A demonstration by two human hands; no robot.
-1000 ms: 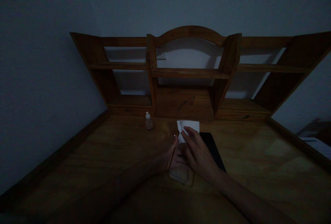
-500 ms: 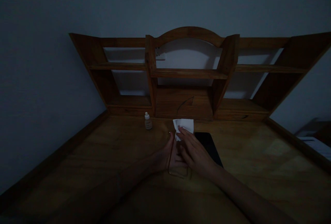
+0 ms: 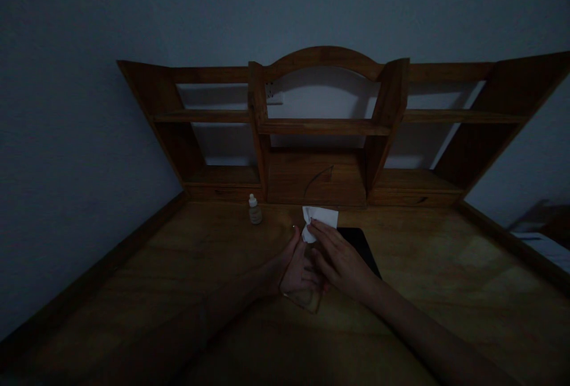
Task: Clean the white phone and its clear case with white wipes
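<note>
My left hand (image 3: 288, 266) grips a clear, flat, case-like object (image 3: 305, 300) from its left side, just above the wooden desk (image 3: 178, 267). My right hand (image 3: 344, 260) lies over that object and pinches a white tissue (image 3: 321, 218) under its fingertips. The tissue sticks out past the fingers toward the back of the desk. Most of the clear object is hidden by both hands. The light is very dim.
A black phone (image 3: 361, 244) lies flat on the desk just right of my right hand. A small bottle with a white cap (image 3: 255, 210) stands at the back left. A wooden shelf unit (image 3: 318, 127) rises along the desk's rear edge against the wall.
The clear object has shifted a little to the left and shows less under my hands. The tissue and my right fingertips have moved slightly back and left.
</note>
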